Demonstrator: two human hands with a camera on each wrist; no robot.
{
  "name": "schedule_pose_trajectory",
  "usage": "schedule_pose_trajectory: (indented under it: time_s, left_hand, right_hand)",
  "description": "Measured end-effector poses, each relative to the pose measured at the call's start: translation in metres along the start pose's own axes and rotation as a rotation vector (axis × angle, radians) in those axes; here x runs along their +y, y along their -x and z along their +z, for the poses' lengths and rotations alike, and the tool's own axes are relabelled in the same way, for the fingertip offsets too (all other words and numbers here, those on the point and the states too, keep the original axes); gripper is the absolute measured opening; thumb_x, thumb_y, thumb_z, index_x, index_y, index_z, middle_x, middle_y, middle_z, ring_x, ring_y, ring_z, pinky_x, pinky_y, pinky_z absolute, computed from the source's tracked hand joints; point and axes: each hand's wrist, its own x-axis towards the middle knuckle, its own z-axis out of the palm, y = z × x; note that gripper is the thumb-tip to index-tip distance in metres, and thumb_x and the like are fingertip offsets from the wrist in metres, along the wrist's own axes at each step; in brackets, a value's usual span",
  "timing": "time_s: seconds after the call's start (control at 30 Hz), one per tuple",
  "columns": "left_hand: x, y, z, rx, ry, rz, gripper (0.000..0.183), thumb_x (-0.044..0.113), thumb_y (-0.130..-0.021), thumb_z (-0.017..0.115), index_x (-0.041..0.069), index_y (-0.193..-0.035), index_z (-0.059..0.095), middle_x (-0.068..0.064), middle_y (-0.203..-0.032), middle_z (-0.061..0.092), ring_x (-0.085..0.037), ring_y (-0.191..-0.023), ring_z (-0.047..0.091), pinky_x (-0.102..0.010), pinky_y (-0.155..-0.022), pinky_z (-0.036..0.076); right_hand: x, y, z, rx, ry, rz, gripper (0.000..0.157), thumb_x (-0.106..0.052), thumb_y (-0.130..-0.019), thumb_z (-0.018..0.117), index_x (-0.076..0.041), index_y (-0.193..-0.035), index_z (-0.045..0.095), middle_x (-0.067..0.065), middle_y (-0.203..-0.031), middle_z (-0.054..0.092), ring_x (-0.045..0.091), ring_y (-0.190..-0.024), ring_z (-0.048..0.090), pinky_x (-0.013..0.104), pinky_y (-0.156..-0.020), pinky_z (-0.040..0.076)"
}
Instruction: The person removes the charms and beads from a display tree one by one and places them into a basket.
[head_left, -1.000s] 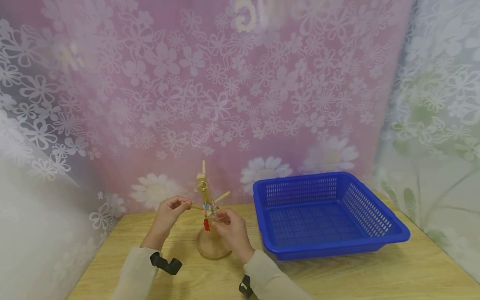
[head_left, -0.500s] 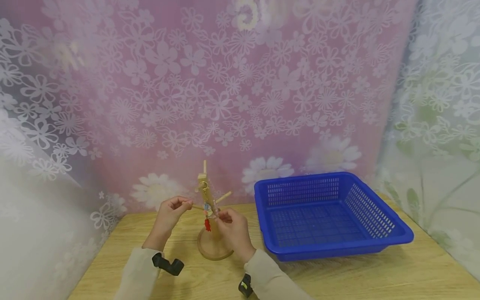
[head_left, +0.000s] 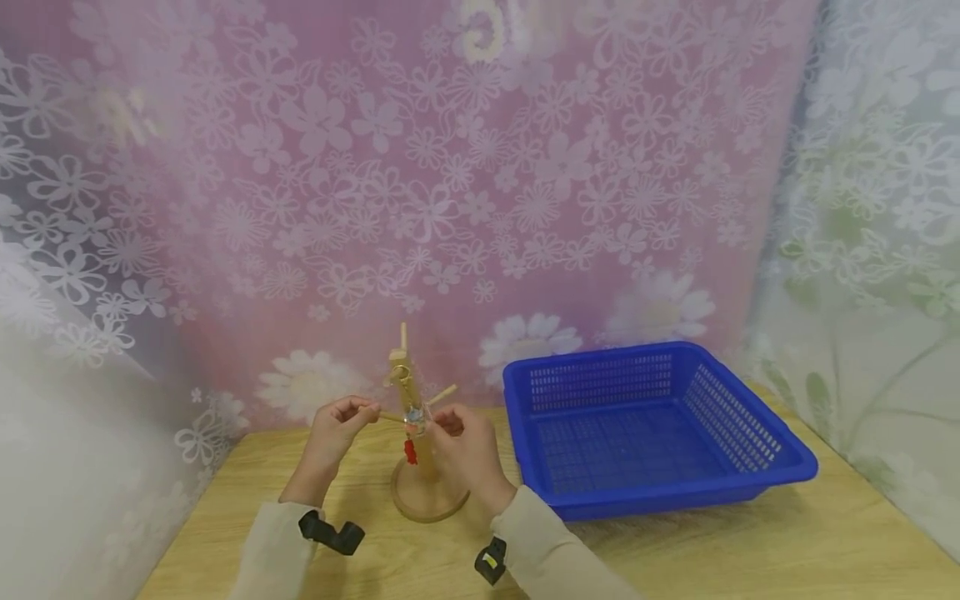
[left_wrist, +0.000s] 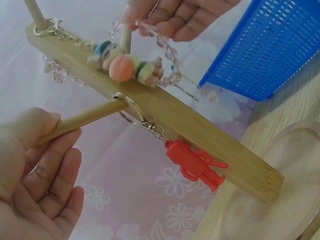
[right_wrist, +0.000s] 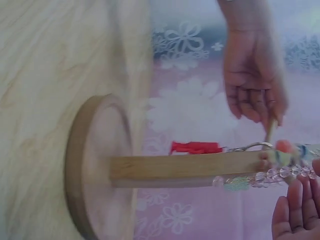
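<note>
A wooden stand [left_wrist: 210,140] with pegs rises from a round base. My left hand [head_left: 337,429] pinches the tip of one peg [left_wrist: 82,120] between thumb and fingers. On that peg hangs a metal ring with a red figure keychain [left_wrist: 192,162]. A doll keychain [left_wrist: 122,67] with a pink-orange ball hangs from a higher ring against the post. Across the stand, my right hand [head_left: 468,450] pinches a strand of clear pinkish beads [left_wrist: 165,45] beside another peg [head_left: 442,394]. Part of the strand is hidden by the fingers and the post.
A blue perforated plastic basket [head_left: 667,502] stands on the wooden table [head_left: 712,550], right of my right hand. Behind the table hangs a pink floral curtain [head_left: 420,167], with pale patterned panels at both sides.
My right hand has risen slightly along the stand with the beads at its fingertips. The left hand keeps its hold on the peg. The head view has shifted a little.
</note>
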Motion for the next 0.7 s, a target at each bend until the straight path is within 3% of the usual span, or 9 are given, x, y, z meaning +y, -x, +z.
schedule_pose_trajectory:
  time_s: [0.37,0.53,0.7]
  left_hand:
    - [0.002,0.002,0.002,0.011,0.000,-0.020,0.020,0.016,-0.089,0.067,-0.004,-0.092,0.067,-0.001,-0.080,0.067,-0.013,-0.086,0.059,-0.047,-0.098,0.037]
    - [-0.001,0.001,0.002,0.027,0.001,-0.024,0.016,0.016,-0.088,0.067,0.000,-0.089,0.068,-0.007,-0.083,0.067,-0.015,-0.085,0.059,-0.048,-0.098,0.037]
    - [-0.003,0.001,0.003,0.023,0.009,-0.019,0.016,0.017,-0.088,0.067,0.001,-0.088,0.067,-0.005,-0.082,0.066,-0.016,-0.084,0.059,-0.049,-0.098,0.036]
  right_hand:
    - [-0.014,-0.014,-0.020,0.014,-0.040,0.021,0.007,-0.003,-0.086,0.065,0.002,-0.090,0.065,0.011,-0.085,0.066,0.017,-0.075,0.060,0.024,-0.069,0.050]
    - [-0.016,-0.022,-0.033,0.001,-0.013,0.028,0.006,-0.007,-0.086,0.067,-0.001,-0.088,0.066,0.008,-0.083,0.067,0.013,-0.072,0.060,0.024,-0.065,0.050]
    - [-0.015,-0.030,-0.049,0.004,0.023,0.023,0.007,-0.009,-0.085,0.068,-0.002,-0.087,0.067,0.007,-0.080,0.066,0.013,-0.071,0.060,0.026,-0.064,0.049]
